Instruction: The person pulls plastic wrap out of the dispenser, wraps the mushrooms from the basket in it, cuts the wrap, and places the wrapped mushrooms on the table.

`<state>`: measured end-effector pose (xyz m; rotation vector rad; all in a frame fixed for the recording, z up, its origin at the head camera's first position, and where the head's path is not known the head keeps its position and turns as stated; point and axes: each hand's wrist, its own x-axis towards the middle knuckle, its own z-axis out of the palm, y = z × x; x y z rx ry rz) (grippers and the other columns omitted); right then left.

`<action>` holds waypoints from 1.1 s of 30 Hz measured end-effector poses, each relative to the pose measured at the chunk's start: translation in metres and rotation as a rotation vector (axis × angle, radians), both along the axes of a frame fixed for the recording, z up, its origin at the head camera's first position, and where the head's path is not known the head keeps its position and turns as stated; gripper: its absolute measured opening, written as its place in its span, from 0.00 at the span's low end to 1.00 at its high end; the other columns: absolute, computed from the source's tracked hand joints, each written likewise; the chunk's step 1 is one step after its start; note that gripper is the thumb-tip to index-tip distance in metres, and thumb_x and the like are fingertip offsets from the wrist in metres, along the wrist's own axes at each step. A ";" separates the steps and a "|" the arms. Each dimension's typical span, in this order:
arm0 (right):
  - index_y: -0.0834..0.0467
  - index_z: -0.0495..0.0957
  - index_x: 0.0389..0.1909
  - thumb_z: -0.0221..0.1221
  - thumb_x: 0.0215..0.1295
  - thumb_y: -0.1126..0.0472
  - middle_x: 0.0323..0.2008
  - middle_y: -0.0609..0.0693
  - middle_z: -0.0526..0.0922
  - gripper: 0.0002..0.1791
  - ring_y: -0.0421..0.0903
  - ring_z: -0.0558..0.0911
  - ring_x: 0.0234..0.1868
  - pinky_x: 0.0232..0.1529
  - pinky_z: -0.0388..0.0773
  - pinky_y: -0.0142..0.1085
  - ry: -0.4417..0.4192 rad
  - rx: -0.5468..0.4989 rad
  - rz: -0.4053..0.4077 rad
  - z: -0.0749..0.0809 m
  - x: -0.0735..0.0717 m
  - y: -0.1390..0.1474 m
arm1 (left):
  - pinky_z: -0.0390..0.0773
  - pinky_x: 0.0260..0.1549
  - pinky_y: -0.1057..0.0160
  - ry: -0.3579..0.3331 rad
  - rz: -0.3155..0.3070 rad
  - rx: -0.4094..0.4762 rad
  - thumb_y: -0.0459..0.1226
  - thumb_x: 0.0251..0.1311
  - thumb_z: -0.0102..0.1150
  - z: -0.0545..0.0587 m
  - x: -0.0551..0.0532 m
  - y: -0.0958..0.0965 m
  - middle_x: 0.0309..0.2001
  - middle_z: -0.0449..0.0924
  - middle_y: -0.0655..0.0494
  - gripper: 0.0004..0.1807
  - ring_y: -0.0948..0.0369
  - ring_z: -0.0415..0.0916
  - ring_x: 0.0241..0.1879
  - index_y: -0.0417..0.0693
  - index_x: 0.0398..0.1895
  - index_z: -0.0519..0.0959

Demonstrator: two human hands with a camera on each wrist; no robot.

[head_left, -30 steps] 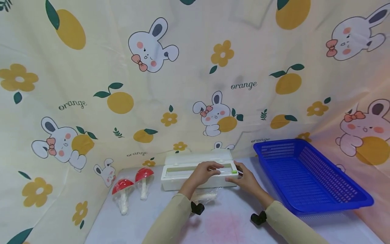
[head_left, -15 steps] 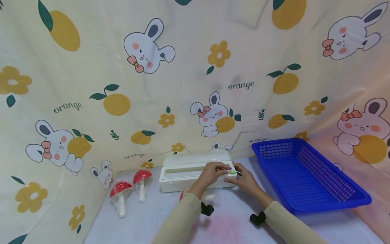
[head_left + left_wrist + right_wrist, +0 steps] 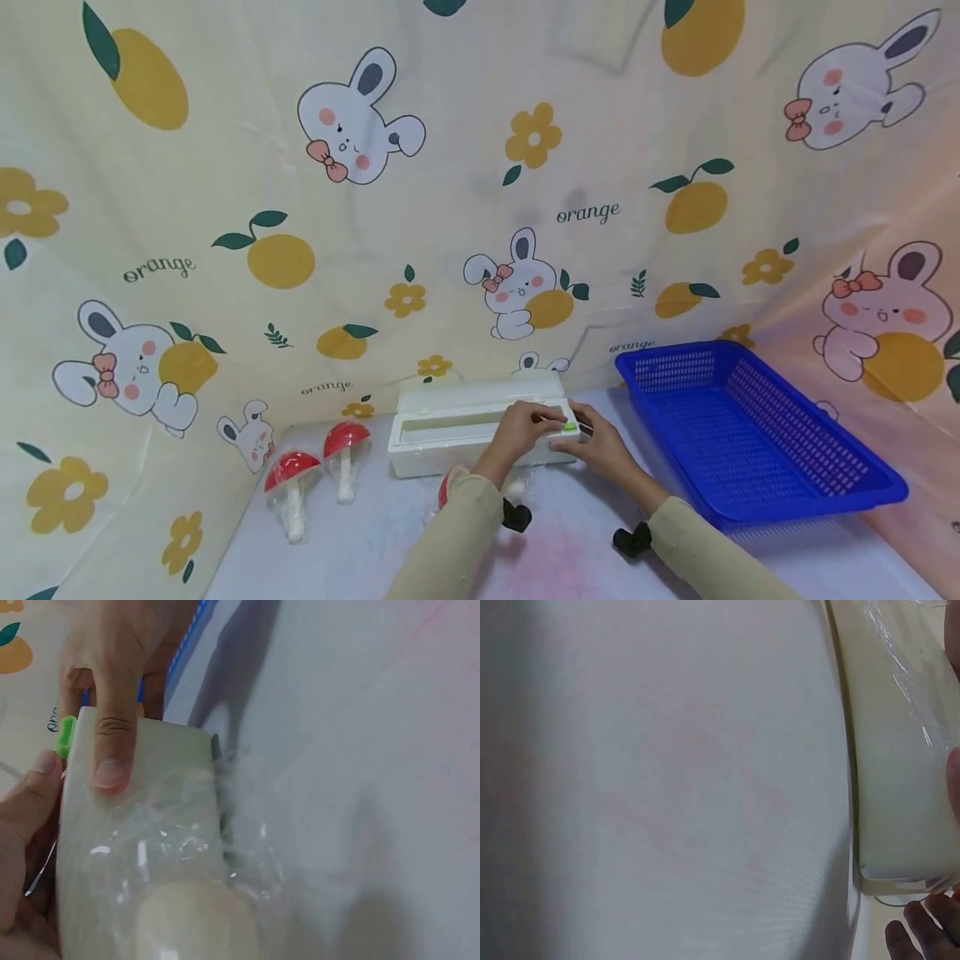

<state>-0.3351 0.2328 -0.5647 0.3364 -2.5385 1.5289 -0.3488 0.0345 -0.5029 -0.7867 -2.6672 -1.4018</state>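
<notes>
A long white cling film dispenser [image 3: 431, 460] stands on the table with its lid [image 3: 480, 392] raised. My left hand [image 3: 517, 433] reaches over its top and pinches the small green slide cutter [image 3: 570, 427] near the right end; in the left wrist view the thumb touches the cutter's edge. My right hand [image 3: 603, 446] grips the dispenser's right end, its thumb [image 3: 112, 761] on the front face and the fingers [image 3: 926, 930] round the end. A film-wrapped toy mushroom lies before the dispenser, its red cap [image 3: 443, 492] partly hidden behind my left sleeve.
Two more red-capped mushrooms in clear wrap, one nearer [image 3: 294, 496] and one farther [image 3: 346, 467], lie at the left. At the right stands a blue plastic basket [image 3: 787, 508]. A patterned cloth [image 3: 420, 250] hangs behind the table.
My left hand has moved right along the dispenser's top to the green cutter. The right hand keeps its place at the end. More of the nearest mushroom's red cap shows.
</notes>
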 end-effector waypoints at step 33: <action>0.63 0.63 0.80 0.80 0.59 0.52 0.74 0.66 0.73 0.53 0.65 0.73 0.74 0.72 0.71 0.59 0.024 -0.002 0.015 -0.001 0.000 0.001 | 0.77 0.37 0.70 0.008 0.117 -0.091 0.49 0.61 0.78 -0.005 0.003 0.004 0.34 0.90 0.72 0.09 0.76 0.79 0.33 0.61 0.41 0.94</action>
